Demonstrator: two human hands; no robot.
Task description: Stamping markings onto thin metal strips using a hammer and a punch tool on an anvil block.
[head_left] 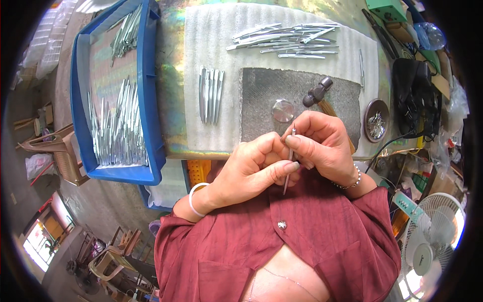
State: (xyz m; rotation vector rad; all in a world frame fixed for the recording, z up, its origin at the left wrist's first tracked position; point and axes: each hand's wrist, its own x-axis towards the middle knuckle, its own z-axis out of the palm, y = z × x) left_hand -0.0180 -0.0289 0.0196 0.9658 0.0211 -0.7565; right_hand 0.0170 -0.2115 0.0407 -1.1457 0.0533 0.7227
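My left hand (256,166) and my right hand (322,148) meet at the near edge of the bench, both closed on one slim silver metal piece (286,186). It stands nearly upright in the picture, its lower end tapering below my left thumb. Just beyond my fingers, a round clear disc (283,110) rests on a dark grey pad (261,90). A hammer (317,92) lies on the pad too, its wooden handle partly hidden behind my right hand. Similar metal pieces (211,95) lie in a row left of the pad, and a looser heap (292,39) lies beyond it.
On the left, a blue tray (153,95) holds many slim metal pieces in two groups. A round dish (371,133) of tiny metal parts sits right of the pad. White foam sheet (216,45) covers the bench under the pad. A fan (427,241) stands at lower right.
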